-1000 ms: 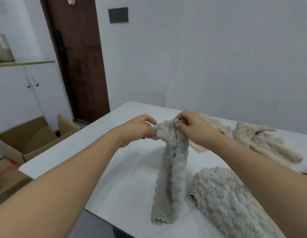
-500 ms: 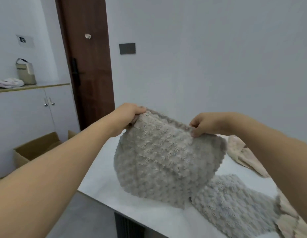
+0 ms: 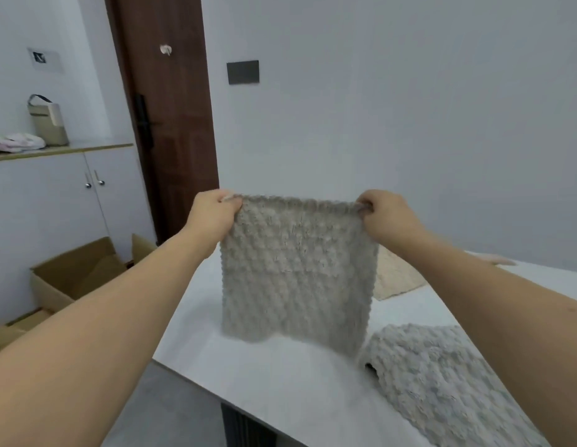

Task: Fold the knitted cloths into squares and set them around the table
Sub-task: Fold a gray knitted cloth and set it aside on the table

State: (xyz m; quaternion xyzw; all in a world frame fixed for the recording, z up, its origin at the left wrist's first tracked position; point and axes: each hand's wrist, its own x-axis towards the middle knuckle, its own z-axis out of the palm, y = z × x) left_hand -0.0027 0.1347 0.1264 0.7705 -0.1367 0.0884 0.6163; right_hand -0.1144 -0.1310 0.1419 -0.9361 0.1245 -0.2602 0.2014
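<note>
White table (image 3: 280,375) fills the near-right of the scene, its corner pointing near-left. Brown door (image 3: 164,117) on the far wall, white cabinet (image 3: 55,214) left of it, open cardboard box (image 3: 77,272) on the floor below the cabinet.

Grey-beige knitted cloth (image 3: 297,272) held up over the table, spread flat and roughly square, top edge taut between both hands, bottom edge hanging at about table-top level; can't tell if it touches.

Second grey cloth (image 3: 442,382) lies rumpled on the table, near right. Cream cloth (image 3: 393,275) lies flat further back, partly hidden behind the held cloth.

Left hand (image 3: 213,217) pinches the cloth's top-left corner, fingers curled around it. Right hand (image 3: 387,217) pinches the top-right corner the same way.

Small bag (image 3: 48,121) on the cabinet top, far left.
</note>
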